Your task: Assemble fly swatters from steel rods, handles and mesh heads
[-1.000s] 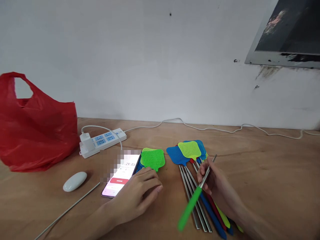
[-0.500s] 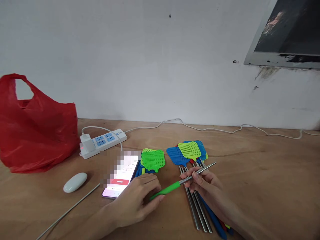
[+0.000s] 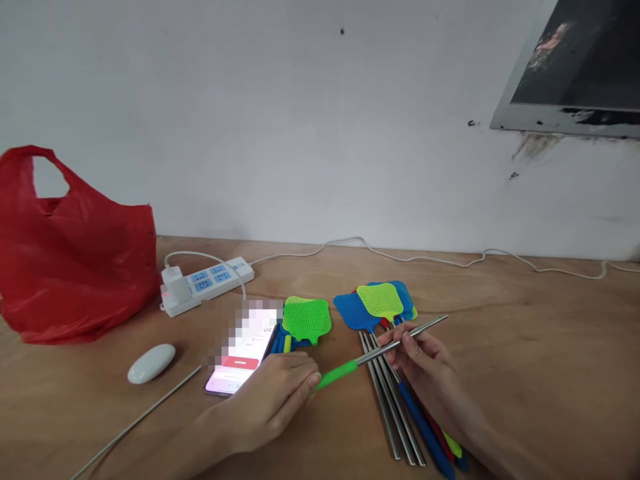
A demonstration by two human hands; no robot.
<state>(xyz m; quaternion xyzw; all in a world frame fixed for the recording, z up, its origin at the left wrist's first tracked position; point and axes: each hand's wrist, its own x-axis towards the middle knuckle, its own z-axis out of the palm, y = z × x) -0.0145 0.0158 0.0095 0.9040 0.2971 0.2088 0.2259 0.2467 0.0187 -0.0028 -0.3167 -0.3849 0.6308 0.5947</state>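
Observation:
A fly swatter handle (image 3: 337,375), with a green grip and a thin metal rod, is held at a slant between both hands. My left hand (image 3: 270,397) is closed around the green end. My right hand (image 3: 427,363) pinches the metal rod between thumb and fingers; the rod's tip sticks out beyond it. Under and beside my right hand lie several metal rods (image 3: 383,400) and coloured grips, including a blue grip (image 3: 425,430). Above them is a stack of swatter heads, with a yellow-green head (image 3: 380,301) on top. A green swatter head (image 3: 307,321) lies beyond my left hand.
A phone (image 3: 240,373) with a lit, partly blurred screen lies beside my left hand. Farther left are a white mouse-shaped object (image 3: 151,363), a power strip (image 3: 215,280) with a plugged-in charger, and a red plastic bag (image 3: 75,267). A white cable (image 3: 400,259) runs along the wall.
My left hand has closed more tightly over the green grip. My right hand and the rod have shifted a little to the right, the tip slightly higher.

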